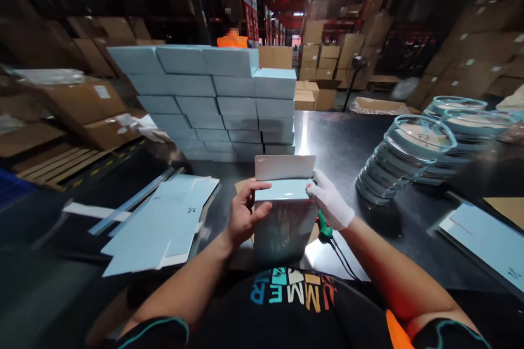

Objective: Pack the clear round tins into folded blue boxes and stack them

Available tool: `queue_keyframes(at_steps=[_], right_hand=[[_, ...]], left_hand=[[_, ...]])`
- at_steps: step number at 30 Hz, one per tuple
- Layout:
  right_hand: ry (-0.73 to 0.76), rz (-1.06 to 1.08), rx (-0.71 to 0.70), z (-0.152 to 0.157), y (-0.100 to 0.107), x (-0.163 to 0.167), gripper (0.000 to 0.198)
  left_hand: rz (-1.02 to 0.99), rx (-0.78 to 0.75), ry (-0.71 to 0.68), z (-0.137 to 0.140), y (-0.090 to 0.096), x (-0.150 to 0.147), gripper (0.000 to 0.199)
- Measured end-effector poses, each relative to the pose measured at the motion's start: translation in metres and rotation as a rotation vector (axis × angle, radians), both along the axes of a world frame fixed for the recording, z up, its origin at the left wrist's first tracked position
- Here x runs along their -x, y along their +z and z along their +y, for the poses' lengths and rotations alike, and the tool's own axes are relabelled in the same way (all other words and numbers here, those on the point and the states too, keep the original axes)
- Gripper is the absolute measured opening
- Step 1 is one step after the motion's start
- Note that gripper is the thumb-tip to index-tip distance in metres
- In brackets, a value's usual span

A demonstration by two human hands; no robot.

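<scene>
A pale blue cardboard box (pixel 285 229) stands in front of my body, its lid flap (pixel 285 167) raised at the far side. My bare left hand (pixel 248 210) grips its left side, with a finger on the top and the thumb on the near face. At the upper right corner, my right hand (pixel 329 200) in a white glove holds the box with bent fingers. Below the right wrist lies a green-handled tool (pixel 325 228) with a black cord; its front end is hidden. What is inside the box cannot be seen.
Stacked pale blue boxes (pixel 237 87) form a wall at the back left. Flat blue sheets (pixel 164 218) lie on the left, more sheets (pixel 487 240) on the right. Stacks of clear round containers (pixel 388 163) stand right on the dark table (pixel 327 136). Beyond, a person in an orange vest (pixel 232 42).
</scene>
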State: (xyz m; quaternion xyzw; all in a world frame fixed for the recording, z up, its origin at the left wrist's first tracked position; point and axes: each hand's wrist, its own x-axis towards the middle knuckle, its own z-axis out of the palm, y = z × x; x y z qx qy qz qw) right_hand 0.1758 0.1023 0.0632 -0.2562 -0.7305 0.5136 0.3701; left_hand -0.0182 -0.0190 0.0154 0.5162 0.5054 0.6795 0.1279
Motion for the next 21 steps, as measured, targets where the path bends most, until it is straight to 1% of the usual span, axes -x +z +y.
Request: queue_keyframes(at_steps=[2, 4, 5, 6, 7, 9, 11, 12, 15, 17, 19, 20, 21], right_hand=[[0.031, -0.018, -0.076, 0.004, -0.005, -0.006, 0.046], [0.093, -0.004, -0.188, 0.009, -0.015, -0.015, 0.06], [0.118, 0.009, -0.245, 0.01, -0.02, -0.019, 0.062], [0.136, 0.021, -0.297, 0.01, -0.025, -0.022, 0.06], [0.147, 0.03, -0.339, 0.008, -0.03, -0.025, 0.052], [0.173, 0.042, -0.384, 0.002, -0.035, -0.028, 0.036], [0.197, 0.069, -0.385, -0.002, -0.035, -0.029, 0.028], [0.203, 0.087, -0.379, -0.004, -0.034, -0.029, 0.026], [0.199, 0.131, -0.37, -0.005, -0.031, -0.029, 0.026], [0.175, 0.143, -0.416, -0.007, -0.03, -0.027, 0.025], [0.162, 0.145, -0.529, -0.012, -0.029, -0.023, 0.028], [0.177, 0.138, -0.599, -0.015, -0.027, -0.02, 0.033], [0.216, 0.123, -0.667, -0.018, -0.025, -0.017, 0.041]], left_hand=[[0.001, -0.09, -0.003, 0.003, -0.005, 0.004, 0.058], [-0.012, -0.239, -0.026, 0.005, -0.008, 0.009, 0.053], [-0.005, -0.298, -0.042, 0.006, -0.008, 0.013, 0.053], [0.025, -0.325, -0.062, 0.006, -0.007, 0.016, 0.052], [0.084, -0.318, -0.095, 0.006, -0.006, 0.019, 0.05], [0.238, -0.248, -0.178, 0.004, -0.002, 0.024, 0.041], [0.346, -0.19, -0.243, 0.003, 0.001, 0.028, 0.034], [0.371, -0.186, -0.253, 0.002, 0.003, 0.03, 0.033], [0.409, -0.186, -0.242, 0.0, 0.01, 0.033, 0.03], [0.509, -0.146, -0.249, -0.004, 0.02, 0.036, 0.027], [0.693, -0.083, -0.226, -0.008, 0.032, 0.037, 0.024], [0.801, -0.055, -0.195, -0.009, 0.039, 0.037, 0.027], [0.896, -0.032, -0.187, -0.011, 0.045, 0.036, 0.038]])
